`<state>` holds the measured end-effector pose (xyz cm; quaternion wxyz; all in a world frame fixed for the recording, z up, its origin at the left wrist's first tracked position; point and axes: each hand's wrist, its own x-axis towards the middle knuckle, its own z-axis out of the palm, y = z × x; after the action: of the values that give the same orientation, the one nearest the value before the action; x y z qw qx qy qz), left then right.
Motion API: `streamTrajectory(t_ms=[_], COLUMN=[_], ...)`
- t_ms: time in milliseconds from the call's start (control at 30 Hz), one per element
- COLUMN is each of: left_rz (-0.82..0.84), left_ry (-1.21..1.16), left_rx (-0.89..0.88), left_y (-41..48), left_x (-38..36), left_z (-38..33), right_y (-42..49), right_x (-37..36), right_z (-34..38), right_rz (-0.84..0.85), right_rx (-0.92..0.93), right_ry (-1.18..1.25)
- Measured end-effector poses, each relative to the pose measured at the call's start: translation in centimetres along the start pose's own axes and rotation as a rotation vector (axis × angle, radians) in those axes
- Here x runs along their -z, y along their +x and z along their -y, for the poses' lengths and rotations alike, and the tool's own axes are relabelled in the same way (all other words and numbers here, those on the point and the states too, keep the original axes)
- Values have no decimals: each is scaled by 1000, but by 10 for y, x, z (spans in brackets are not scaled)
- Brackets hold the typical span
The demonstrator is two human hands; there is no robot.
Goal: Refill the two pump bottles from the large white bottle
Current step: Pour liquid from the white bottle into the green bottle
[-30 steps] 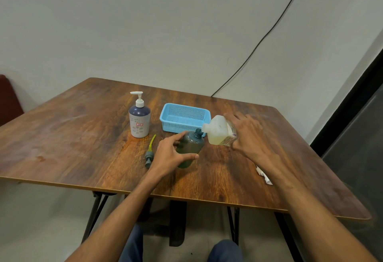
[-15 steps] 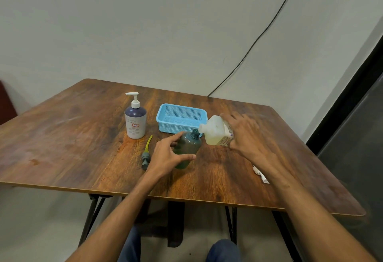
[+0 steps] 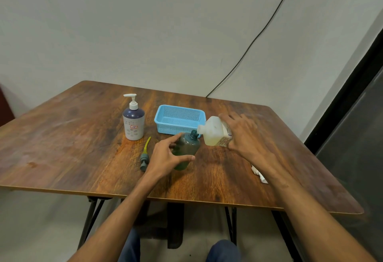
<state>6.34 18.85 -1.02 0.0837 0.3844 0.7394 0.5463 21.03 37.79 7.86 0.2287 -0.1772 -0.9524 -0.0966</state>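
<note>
My left hand (image 3: pixel 169 157) grips a dark green pump bottle (image 3: pixel 186 151) with its pump off, tilted to the right on the wooden table (image 3: pixel 62 147). My right hand (image 3: pixel 245 137) holds the large white bottle (image 3: pixel 213 131) tipped on its side, its spout right at the green bottle's open neck. Yellowish liquid shows inside the white bottle. The removed pump (image 3: pixel 145 154), with a yellow-green tube, lies on the table left of my left hand. A second pump bottle (image 3: pixel 133 120), purple and white with a white pump head, stands upright further left.
A light blue plastic basket (image 3: pixel 180 118) sits just behind the two bottles. A small white cap or wrapper (image 3: pixel 259 175) lies on the table under my right forearm. A black cable runs up the wall behind.
Both hands and both bottles keep the same pose. Only the camera view has shifted slightly.
</note>
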Motion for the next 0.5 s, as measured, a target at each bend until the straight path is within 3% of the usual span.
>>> streamTrajectory(t_ms=[500], left_rz=[8], left_ry=[6], left_rx=[3], left_y=[-1], left_x=[0], left_z=[-2], right_y=[-1], right_x=[7], right_z=[4], right_rz=[21], right_rx=[-10], right_ry=[-1])
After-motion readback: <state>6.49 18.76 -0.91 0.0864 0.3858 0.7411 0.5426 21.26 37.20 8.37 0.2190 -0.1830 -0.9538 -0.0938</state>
